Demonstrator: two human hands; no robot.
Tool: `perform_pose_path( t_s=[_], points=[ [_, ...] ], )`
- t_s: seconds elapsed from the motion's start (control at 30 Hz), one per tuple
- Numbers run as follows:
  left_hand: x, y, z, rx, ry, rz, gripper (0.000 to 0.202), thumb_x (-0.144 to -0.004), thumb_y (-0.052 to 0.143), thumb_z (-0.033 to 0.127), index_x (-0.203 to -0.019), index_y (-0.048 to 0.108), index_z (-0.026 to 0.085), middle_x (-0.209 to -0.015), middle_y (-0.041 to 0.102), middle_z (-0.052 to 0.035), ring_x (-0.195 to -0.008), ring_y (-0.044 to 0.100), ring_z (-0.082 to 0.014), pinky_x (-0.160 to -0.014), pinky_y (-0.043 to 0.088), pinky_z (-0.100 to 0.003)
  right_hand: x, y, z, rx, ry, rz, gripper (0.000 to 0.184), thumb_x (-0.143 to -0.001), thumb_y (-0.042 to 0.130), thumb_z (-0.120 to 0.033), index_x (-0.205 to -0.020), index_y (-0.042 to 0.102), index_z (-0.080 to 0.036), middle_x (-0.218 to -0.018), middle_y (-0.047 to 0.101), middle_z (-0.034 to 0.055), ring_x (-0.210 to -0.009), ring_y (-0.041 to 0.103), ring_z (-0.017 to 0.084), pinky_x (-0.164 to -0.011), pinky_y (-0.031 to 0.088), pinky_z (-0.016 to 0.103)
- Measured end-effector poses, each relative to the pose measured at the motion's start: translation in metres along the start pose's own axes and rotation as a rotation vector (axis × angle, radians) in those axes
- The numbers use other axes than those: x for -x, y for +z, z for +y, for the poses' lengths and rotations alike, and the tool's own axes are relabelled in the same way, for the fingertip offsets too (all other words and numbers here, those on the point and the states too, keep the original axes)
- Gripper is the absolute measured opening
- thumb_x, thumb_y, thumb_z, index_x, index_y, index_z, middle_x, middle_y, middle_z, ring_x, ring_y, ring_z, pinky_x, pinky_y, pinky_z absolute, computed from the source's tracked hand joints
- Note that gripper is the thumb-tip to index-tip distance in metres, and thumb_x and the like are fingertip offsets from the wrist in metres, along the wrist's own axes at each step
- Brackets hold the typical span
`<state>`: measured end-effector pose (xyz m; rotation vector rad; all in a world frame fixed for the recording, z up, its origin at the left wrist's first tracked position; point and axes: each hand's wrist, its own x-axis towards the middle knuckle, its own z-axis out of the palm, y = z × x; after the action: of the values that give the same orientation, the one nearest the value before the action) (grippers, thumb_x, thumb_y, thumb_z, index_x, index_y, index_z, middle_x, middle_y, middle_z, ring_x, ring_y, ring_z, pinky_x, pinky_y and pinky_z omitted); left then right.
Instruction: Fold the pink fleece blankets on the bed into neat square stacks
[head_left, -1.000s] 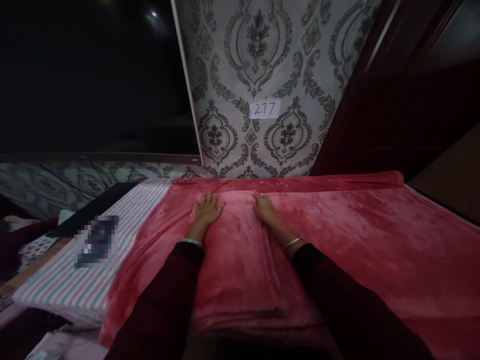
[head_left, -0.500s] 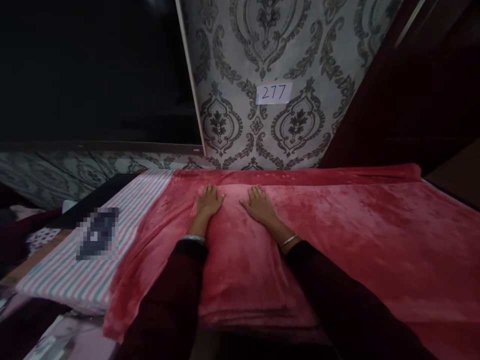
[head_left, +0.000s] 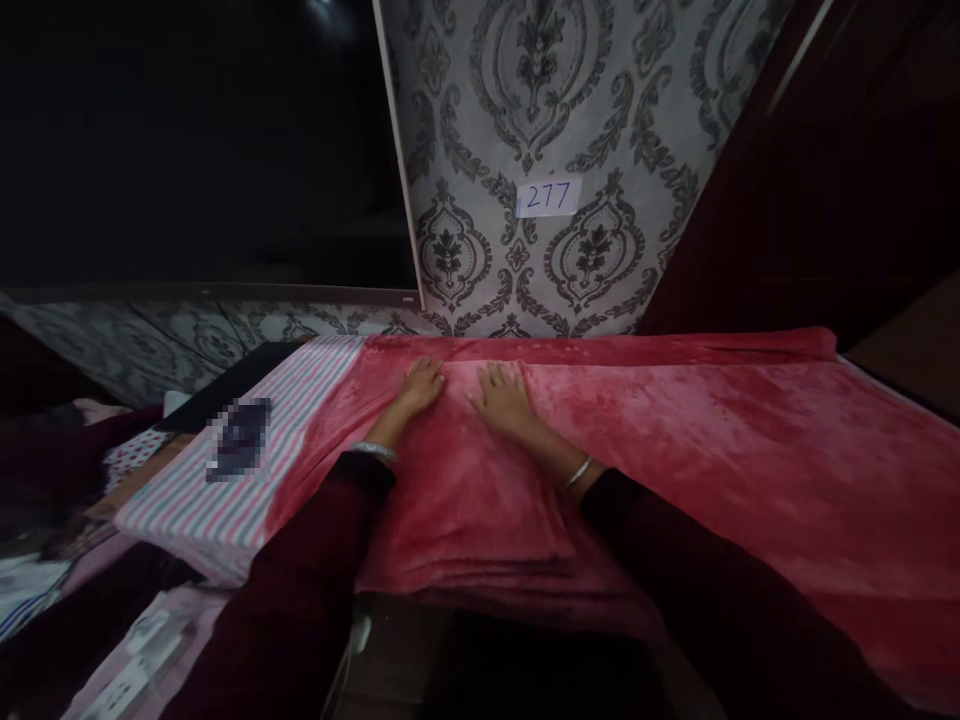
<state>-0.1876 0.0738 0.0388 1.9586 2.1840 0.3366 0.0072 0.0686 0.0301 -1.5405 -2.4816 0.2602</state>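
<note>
Left hand point(head_left: 424, 382) and right hand point(head_left: 504, 402) palms down, fingers loose, nothing gripped; one bangle point(head_left: 374, 451) per wrist. One red blanket point(head_left: 472, 490): folded part under both hands, rest spread right. Left: one striped cloth point(head_left: 202, 515), one pixelated dark item point(head_left: 240, 440) on it. Patterned wall point(head_left: 510, 120): one paper label point(head_left: 549, 197), handwritten "277". One black screen point(head_left: 202, 150), upper left.

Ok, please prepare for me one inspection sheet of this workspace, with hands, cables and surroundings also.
Surface: red blanket spread out; striped cloth shows at left.
Main things: folded red layers under the hands.
Clutter: pixelated dark object on the striped cloth; cloths lower left.
Hands: left hand and right hand rest on the layers.
Cables: possibly a thin cord below the left sleeve.
Surroundings: television, patterned wall.
</note>
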Motion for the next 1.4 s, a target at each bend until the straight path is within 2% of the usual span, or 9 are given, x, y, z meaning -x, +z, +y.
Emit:
perform_pose_path(
  t_s=[0.17,0.33,0.57,0.7,0.9,1.0,1.13,1.2,1.4],
  points=[
    [0.058,0.026,0.0,-0.17,0.121,-0.006,0.06,-0.103,0.036,0.037,-0.161,0.038,0.019,-0.171,0.027,-0.0109,-0.16,0.019,-0.028,-0.129,0.014,-0.057,0.034,0.026,-0.022,0.008,-0.189,-0.044,0.065,-0.105,0.037,-0.047,-0.163,0.035,-0.017,-0.171,0.025,0.014,-0.159,0.018,0.029,-0.127,0.014,0.054],
    [0.084,0.043,0.002,-0.24,0.142,0.032,0.062,-0.105,0.028,0.039,-0.163,0.033,0.018,-0.172,0.025,-0.0118,-0.16,0.019,-0.0271,-0.13,0.011,-0.056,0.051,0.038,0.004,0.084,-0.146,-0.016,0.07,-0.104,0.041,-0.053,-0.162,0.035,-0.013,-0.17,0.026,0.0182,-0.159,0.019,0.031,-0.127,0.016,0.055],
    [0.078,0.023,0.007,-0.178,0.127,-0.067,0.062,-0.105,0.03,0.04,-0.164,0.029,0.019,-0.173,0.022,-0.0117,-0.161,0.015,-0.0254,-0.13,0.008,-0.054,0.08,0.003,0.045,0.112,0.019,-0.161,0.07,-0.105,0.042,-0.047,-0.162,0.032,-0.009,-0.171,0.02,0.0183,-0.16,0.017,0.03,-0.127,0.02,0.055],
    [0.087,0.006,0.007,-0.128,0.133,-0.155,0.063,-0.105,0.034,0.042,-0.163,0.03,0.017,-0.172,0.025,-0.0144,-0.161,0.017,-0.0271,-0.129,0.013,-0.053,0.098,-0.022,0.038,0.001,0.026,-0.172,0.064,-0.108,0.03,-0.047,-0.16,0.037,-0.01,-0.17,0.027,0.0176,-0.158,0.022,0.031,-0.124,0.026,0.056],
    [0.161,0.004,0.012,-0.058,0.366,-0.069,0.057,-0.103,0.045,0.042,-0.156,0.044,0.019,-0.166,0.039,-0.0148,-0.156,0.032,-0.03,-0.127,0.023,-0.057,0.148,-0.024,-0.008,-0.058,-0.198,-0.108,0.067,-0.107,0.032,-0.055,-0.158,0.044,-0.014,-0.168,0.032,0.017,-0.156,0.029,0.033,-0.125,0.027,0.054],
    [0.204,0.014,0.01,0.013,0.49,0.001,0.052,-0.103,0.046,0.041,-0.149,0.053,0.018,-0.16,0.048,-0.0137,-0.151,0.041,-0.0268,-0.125,0.032,-0.05,0.178,-0.015,-0.005,-0.051,-0.297,-0.07,0.061,-0.106,0.039,-0.054,-0.152,0.053,-0.017,-0.161,0.045,0.0169,-0.149,0.042,0.033,-0.122,0.034,0.052],
    [0.235,0.03,0.001,0.055,0.537,0.059,0.053,-0.102,0.05,0.043,-0.147,0.056,0.015,-0.155,0.054,-0.0166,-0.146,0.047,-0.0294,-0.121,0.04,-0.05,0.205,-0.004,0.026,-0.044,-0.379,-0.046,0.053,-0.1,0.055,-0.038,-0.149,0.058,-0.017,-0.154,0.053,0.0163,-0.145,0.047,0.032,-0.12,0.039,0.052],
    [0.238,0.037,-0.002,0.043,0.557,0.072,0.051,-0.101,0.054,0.041,-0.145,0.058,0.016,-0.153,0.055,-0.0173,-0.145,0.049,-0.0306,-0.12,0.041,-0.052,0.21,0.001,0.04,-0.07,-0.401,-0.033,0.051,-0.098,0.052,-0.022,-0.149,0.058,-0.018,-0.155,0.054,0.0138,-0.146,0.047,0.029,-0.119,0.041,0.051],
    [0.238,0.061,-0.008,-0.02,0.615,0.062,0.049,-0.098,0.046,0.011,-0.144,0.06,0.022,-0.151,0.058,-0.0141,-0.144,0.051,-0.0261,-0.12,0.042,-0.051,0.22,0.031,0.057,-0.097,-0.395,0.129,0.064,-0.093,0.039,-0.001,-0.15,0.056,-0.022,-0.156,0.052,0.0104,-0.151,0.04,0.025,-0.122,0.039,0.053]
  ],
)
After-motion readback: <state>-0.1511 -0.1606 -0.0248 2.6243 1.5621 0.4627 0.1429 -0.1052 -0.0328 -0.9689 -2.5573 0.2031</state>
